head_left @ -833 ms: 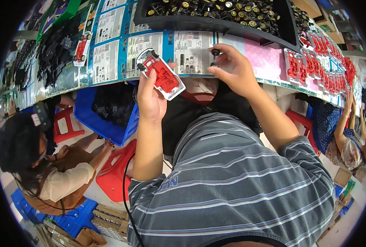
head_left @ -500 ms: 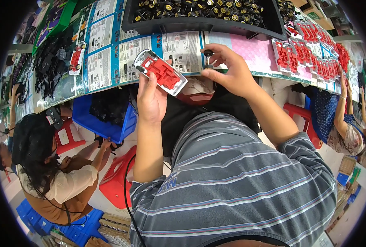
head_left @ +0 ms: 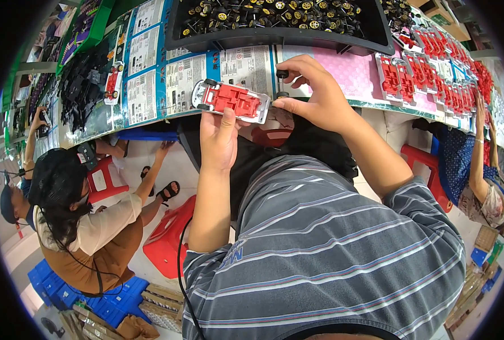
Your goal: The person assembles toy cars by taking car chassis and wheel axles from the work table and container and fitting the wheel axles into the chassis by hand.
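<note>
My left hand (head_left: 218, 139) is closed round a toy car (head_left: 236, 102), held upside down just off the table's near edge. Its shell is white and the red underside faces up, with black wheels at its left end. Beside the car's right end, my right hand (head_left: 317, 93) pinches a wheel axle (head_left: 282, 74) between thumb and fingers. The axle stands about upright, a black wheel at each end, the lower one close to the car's right end. Whether the two touch, I cannot tell.
A black tray (head_left: 280, 38) of wheel axles stands at the far side. Rows of red-and-white toy cars (head_left: 398, 79) lie to the right. Another car (head_left: 113, 84) and black parts (head_left: 82, 90) lie left. A co-worker (head_left: 87, 221) is at the left, near a red stool (head_left: 169, 241).
The car in my left hand has turned nearly level, and its right end has come close to the axle. At left, the co-worker's blue bin has slid under the table.
</note>
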`<state>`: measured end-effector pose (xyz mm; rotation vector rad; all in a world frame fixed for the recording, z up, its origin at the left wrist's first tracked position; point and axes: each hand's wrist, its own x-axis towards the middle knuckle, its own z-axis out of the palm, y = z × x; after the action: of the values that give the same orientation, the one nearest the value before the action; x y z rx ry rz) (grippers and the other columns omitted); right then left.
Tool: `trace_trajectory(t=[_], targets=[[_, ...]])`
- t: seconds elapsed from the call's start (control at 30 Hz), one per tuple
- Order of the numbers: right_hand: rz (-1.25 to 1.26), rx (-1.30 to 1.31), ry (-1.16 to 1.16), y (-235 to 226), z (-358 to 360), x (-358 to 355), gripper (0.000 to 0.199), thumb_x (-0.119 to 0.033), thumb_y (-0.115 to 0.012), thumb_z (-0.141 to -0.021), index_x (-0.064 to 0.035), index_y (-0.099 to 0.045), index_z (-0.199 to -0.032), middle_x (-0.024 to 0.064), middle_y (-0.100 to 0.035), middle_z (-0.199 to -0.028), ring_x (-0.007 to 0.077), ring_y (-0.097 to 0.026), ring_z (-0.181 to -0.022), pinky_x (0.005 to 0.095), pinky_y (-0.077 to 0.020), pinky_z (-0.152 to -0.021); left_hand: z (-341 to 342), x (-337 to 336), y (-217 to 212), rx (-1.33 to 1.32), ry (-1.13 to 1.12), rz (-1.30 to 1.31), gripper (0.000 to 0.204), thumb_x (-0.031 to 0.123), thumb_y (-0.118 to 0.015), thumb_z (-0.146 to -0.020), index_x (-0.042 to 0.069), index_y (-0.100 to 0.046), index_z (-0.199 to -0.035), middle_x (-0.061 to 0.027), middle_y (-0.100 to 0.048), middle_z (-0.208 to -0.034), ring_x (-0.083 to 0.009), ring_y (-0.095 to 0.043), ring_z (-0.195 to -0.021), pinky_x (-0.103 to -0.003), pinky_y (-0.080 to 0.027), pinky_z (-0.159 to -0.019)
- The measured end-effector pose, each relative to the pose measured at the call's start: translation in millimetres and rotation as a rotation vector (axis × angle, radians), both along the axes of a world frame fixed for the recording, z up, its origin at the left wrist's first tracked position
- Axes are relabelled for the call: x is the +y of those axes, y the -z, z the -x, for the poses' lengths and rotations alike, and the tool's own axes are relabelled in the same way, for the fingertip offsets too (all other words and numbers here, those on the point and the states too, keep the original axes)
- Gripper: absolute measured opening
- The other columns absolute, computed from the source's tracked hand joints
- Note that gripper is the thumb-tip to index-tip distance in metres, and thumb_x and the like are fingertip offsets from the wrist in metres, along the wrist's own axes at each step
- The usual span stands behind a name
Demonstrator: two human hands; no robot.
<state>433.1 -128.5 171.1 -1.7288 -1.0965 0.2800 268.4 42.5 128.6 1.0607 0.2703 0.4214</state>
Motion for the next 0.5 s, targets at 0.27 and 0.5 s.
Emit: trace_trajectory(t=[0.27,0.5], targets=[[-0.093,-0.074,-0.043,0.4,15.5,9.3,0.062,-0.014,-0.088,-0.067,-0.0037,-0.061,-0.122,0.0138,-0.061,-0.114,0.0303,-0.061,-0.104,0.0366,-0.0515,-0.087,-18.0,-24.1,-1.2,-0.035,-0.054,0.059,0.067,0.026,-0.071,-0.094,0.002,-0.036,-0.145,-0.0127,-0.058,-0.128,-0.0214,-0.061,-0.112,-0.037,-0.052,-0.095],[-0.009,-0.112,-0.015,-1.0,14.1,7.7,0.065,-0.014,-0.088,-0.065,-0.0030,-0.060,-0.123,0.0146,-0.060,-0.114,0.0331,-0.061,-0.106,0.0388,-0.0510,-0.091,-24.1,-21.8,3.0,-0.031,-0.036,-0.129,0.065,0.026,-0.068,-0.095,-0.001,-0.035,-0.143,-0.0168,-0.053,-0.136,-0.0271,-0.057,-0.121,-0.041,-0.050,-0.101]])
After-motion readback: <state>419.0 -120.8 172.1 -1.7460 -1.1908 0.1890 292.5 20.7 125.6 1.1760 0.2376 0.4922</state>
